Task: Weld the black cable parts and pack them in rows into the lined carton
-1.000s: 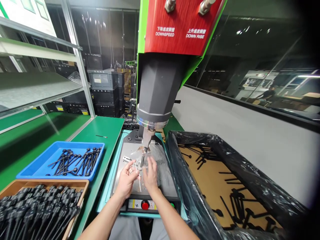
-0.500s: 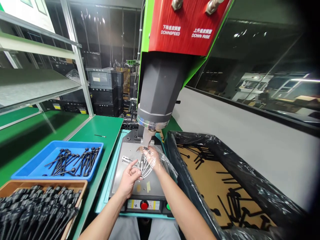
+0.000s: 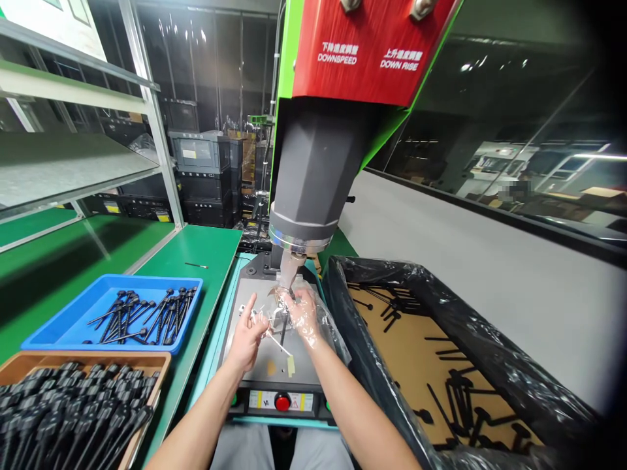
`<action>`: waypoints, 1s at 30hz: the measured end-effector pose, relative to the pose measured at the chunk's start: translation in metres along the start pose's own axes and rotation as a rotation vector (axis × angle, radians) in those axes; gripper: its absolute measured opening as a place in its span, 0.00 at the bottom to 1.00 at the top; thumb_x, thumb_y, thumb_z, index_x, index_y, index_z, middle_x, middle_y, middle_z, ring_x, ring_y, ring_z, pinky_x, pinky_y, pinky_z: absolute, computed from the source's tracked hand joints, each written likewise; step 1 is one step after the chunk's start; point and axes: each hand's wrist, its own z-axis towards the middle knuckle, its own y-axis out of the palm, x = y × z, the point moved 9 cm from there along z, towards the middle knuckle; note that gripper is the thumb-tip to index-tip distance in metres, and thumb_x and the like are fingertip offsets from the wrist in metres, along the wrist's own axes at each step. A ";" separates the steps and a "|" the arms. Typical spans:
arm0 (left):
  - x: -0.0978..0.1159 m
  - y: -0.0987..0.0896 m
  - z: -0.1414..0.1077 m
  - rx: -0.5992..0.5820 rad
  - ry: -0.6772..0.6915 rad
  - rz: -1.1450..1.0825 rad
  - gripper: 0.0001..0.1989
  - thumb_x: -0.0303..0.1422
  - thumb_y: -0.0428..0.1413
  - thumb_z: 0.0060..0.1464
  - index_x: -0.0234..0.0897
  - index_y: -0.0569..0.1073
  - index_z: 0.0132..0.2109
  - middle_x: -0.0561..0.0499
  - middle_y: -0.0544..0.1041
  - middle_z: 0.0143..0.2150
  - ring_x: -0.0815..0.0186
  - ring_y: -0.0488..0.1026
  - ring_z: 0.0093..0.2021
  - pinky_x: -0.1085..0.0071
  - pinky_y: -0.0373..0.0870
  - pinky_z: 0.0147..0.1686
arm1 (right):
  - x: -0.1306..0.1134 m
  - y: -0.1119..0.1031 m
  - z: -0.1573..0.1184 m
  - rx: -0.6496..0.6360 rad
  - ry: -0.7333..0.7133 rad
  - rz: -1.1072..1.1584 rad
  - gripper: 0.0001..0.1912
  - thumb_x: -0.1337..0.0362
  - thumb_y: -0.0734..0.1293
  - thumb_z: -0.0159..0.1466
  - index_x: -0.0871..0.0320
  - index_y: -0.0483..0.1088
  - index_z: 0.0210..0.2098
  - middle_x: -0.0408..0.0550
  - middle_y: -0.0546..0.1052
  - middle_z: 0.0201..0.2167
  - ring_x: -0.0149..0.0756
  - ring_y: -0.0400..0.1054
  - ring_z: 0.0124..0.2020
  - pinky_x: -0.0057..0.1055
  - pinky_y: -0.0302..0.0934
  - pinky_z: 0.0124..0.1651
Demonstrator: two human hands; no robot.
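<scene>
A brown tray point(image 3: 117, 358) and a blue tray point(image 3: 71, 326) of black parts sit by the right edge of the green surface point(image 3: 210, 241). The left hand point(image 3: 249, 334) is half closed, index finger extended, its hold unclear. A black rod point(image 3: 284, 331) shows over the middle of the metal plate point(image 3: 304, 375); the right hand point(image 3: 304, 313) curls at its upper end, grip uncertain. A black-lined box point(image 3: 392, 352) stands rightmost.

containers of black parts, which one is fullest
The orange-brown tray at front left: black parts heap across it, hiding its bottom, while the blue tray behind it and the plastic-lined box at right show bottom between theirs.
</scene>
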 end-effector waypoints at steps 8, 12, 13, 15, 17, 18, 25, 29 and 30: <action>-0.009 -0.018 0.005 0.046 -0.019 0.007 0.44 0.37 0.63 0.45 0.41 0.54 0.66 0.58 0.67 0.27 0.72 0.65 0.27 0.73 0.64 0.32 | 0.047 0.039 -0.075 -0.367 0.464 0.621 0.22 0.48 0.71 0.49 0.57 0.59 0.28 0.40 0.69 0.22 0.31 0.65 0.24 0.27 0.58 0.28; -0.022 -0.031 -0.001 0.073 -0.046 0.020 0.42 0.38 0.64 0.45 0.38 0.57 0.65 0.56 0.69 0.28 0.71 0.67 0.26 0.73 0.65 0.32 | 0.061 0.051 -0.124 -0.530 0.687 0.732 0.28 0.45 0.72 0.47 0.57 0.62 0.35 0.38 0.70 0.21 0.28 0.64 0.18 0.22 0.52 0.19; -0.025 -0.033 -0.003 0.072 -0.049 0.031 0.42 0.38 0.64 0.44 0.38 0.58 0.64 0.55 0.70 0.28 0.70 0.68 0.26 0.72 0.66 0.32 | 0.063 0.052 -0.136 -0.562 0.703 0.719 0.28 0.44 0.72 0.47 0.58 0.63 0.36 0.38 0.70 0.21 0.26 0.61 0.16 0.21 0.49 0.17; -0.029 -0.039 -0.006 0.083 -0.055 0.073 0.41 0.40 0.65 0.44 0.37 0.59 0.64 0.54 0.71 0.29 0.69 0.69 0.26 0.71 0.67 0.33 | 0.063 0.054 -0.163 -0.659 0.720 0.693 0.28 0.44 0.72 0.48 0.59 0.65 0.37 0.37 0.69 0.21 0.22 0.56 0.14 0.20 0.44 0.14; -0.034 -0.048 -0.009 0.115 -0.075 0.139 0.40 0.41 0.65 0.43 0.38 0.61 0.63 0.54 0.73 0.29 0.68 0.71 0.28 0.70 0.68 0.35 | 0.058 0.056 -0.191 -0.790 0.719 0.671 0.28 0.45 0.71 0.49 0.60 0.67 0.38 0.37 0.69 0.22 0.20 0.53 0.13 0.20 0.43 0.14; -0.036 -0.054 -0.010 0.134 -0.084 0.174 0.40 0.41 0.65 0.44 0.38 0.61 0.62 0.53 0.73 0.30 0.67 0.72 0.29 0.69 0.69 0.36 | 0.054 0.055 -0.204 -0.851 0.707 0.662 0.27 0.46 0.71 0.50 0.61 0.67 0.39 0.38 0.70 0.22 0.20 0.53 0.13 0.20 0.44 0.14; -0.021 -0.102 -0.048 0.452 0.154 0.558 0.28 0.39 0.59 0.50 0.36 0.65 0.57 0.40 0.70 0.55 0.58 0.68 0.55 0.62 0.64 0.54 | 0.012 0.014 -0.216 -0.856 0.474 0.790 0.22 0.53 0.70 0.57 0.59 0.69 0.47 0.47 0.75 0.33 0.30 0.68 0.29 0.28 0.62 0.32; -0.028 -0.068 -0.077 0.202 0.098 0.640 0.19 0.39 0.56 0.53 0.36 0.71 0.51 0.42 0.74 0.50 0.59 0.72 0.50 0.62 0.67 0.52 | -0.006 -0.016 -0.183 -0.632 0.246 0.783 0.20 0.55 0.71 0.57 0.55 0.67 0.46 0.49 0.76 0.40 0.38 0.70 0.43 0.36 0.62 0.49; -0.031 -0.053 -0.084 0.096 0.067 0.648 0.18 0.38 0.56 0.53 0.36 0.72 0.50 0.42 0.76 0.48 0.59 0.74 0.47 0.62 0.68 0.50 | -0.008 -0.020 -0.177 -0.589 0.205 0.751 0.19 0.56 0.71 0.58 0.55 0.67 0.45 0.49 0.76 0.41 0.39 0.70 0.44 0.36 0.62 0.50</action>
